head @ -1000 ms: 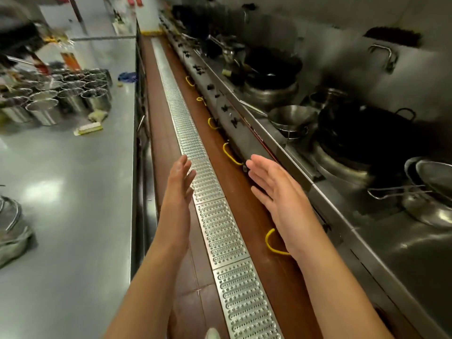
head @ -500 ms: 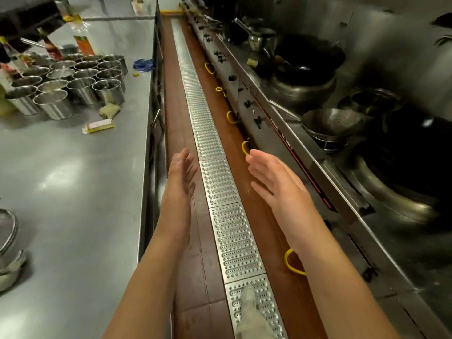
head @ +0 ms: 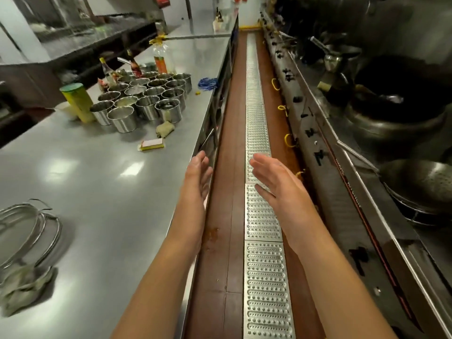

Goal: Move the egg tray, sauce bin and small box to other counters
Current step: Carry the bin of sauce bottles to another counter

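My left hand and my right hand are stretched forward over the aisle, palms facing each other, fingers straight, holding nothing. The left hand hovers at the edge of the steel counter. A small yellow and white box lies on that counter ahead of my left hand. Behind it stands a cluster of several steel sauce cups. No egg tray is in view.
A metal drain grate runs along the brown floor of the aisle. The wok range with black woks lines the right side. Wire strainers and a rag lie at the near left. Bottles and a green-lidded can stand by the cups.
The view has swung left and forward along the aisle, bringing the counter, cups and box closer. Both hands stay open and raised in the same pose.
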`<state>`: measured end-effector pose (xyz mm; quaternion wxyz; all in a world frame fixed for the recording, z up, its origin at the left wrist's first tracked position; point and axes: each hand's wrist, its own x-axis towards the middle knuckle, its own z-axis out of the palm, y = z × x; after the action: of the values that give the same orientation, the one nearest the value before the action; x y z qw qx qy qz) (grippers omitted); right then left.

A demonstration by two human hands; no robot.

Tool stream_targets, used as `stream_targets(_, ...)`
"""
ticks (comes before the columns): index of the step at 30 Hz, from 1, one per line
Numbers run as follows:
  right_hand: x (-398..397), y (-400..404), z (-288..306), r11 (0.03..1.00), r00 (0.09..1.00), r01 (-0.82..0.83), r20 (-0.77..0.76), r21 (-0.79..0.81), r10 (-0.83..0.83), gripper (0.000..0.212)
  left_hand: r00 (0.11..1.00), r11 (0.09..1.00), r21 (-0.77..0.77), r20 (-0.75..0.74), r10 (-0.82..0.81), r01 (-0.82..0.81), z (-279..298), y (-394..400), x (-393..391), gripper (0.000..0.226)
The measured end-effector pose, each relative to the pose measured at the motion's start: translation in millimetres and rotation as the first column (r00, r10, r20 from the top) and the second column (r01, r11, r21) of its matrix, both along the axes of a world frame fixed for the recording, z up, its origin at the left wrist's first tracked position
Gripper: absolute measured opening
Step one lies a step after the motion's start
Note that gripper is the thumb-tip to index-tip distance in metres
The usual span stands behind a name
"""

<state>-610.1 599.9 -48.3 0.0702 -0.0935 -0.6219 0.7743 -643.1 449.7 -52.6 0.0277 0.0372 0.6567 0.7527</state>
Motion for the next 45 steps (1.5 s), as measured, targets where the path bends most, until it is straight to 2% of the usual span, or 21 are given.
stream_targets(3, -34.2, 4.0, -4.9, 0.999, 0.999, -0.036, -0.002, -0.03, 0.036, 0.032, 0.998, 0.998, 0.028, 0.009, 0.06, -0.06, -4.0, 1.0, -30.0, 0.077)
stream_targets(7, -85.7, 14.7, -13.1, 0.998, 0.998, -0.059, 0.017, -0.024, 0.059, 0.033, 0.995, 0.995, 0.015, 0.023, 0.094, -0.094, -10.1, 5.2, -75.8, 0.07)
stream_targets(12, -159.0, 25.4, -25.9, 0.997, 0.997, -0.074, 0.039, 0.004, 0.073, 0.034, 0.994, 0.994, 0.037, 0.027, 0.105, -0.106, -23.2, 13.4, -148.9, 0.078)
stream_targets(24, -336.1, 68.1, -18.8, 0.998, 0.998, 0.036, 0.051, 0.051, -0.038, 0.036, 0.999, 0.998, 0.048, 0.04, -0.032, 0.03, -30.7, 65.3, -356.8, 0.07)
stream_targets(28, -381.5, 86.7, -21.0, 0.998, 0.997, 0.053, 0.054, 0.043, -0.056, 0.036, 0.998, 0.997, 0.055, 0.026, -0.063, 0.062, -30.5, 83.6, -406.7, 0.084)
stream_targets(30, -412.1, 100.7, -22.3, 0.997, 0.997, 0.059, 0.053, 0.042, -0.062, 0.035, 0.997, 0.997, 0.037, 0.031, -0.065, 0.064, -31.3, 96.1, -437.4, 0.078)
stream_targets(34, -477.5, 132.4, -29.8, 0.999, 0.998, 0.046, 0.033, 0.021, -0.047, 0.034, 0.999, 0.999, 0.03, 0.018, -0.034, 0.033, -28.4, 125.4, -498.7, 0.065)
stream_targets(41, -604.1, 193.5, -20.1, 0.999, 1.0, -0.017, 0.012, -0.044, 0.018, 0.035, 0.997, 0.997, 0.039, 0.031, 0.065, -0.066, -15.5, 181.6, -608.2, 0.071)
stream_targets(45, -664.7, 212.1, -20.5, 0.996, 0.997, -0.082, 0.01, -0.046, 0.083, 0.036, 0.992, 0.991, 0.06, 0.03, 0.12, -0.121, -15.6, 203.2, -659.2, 0.066)
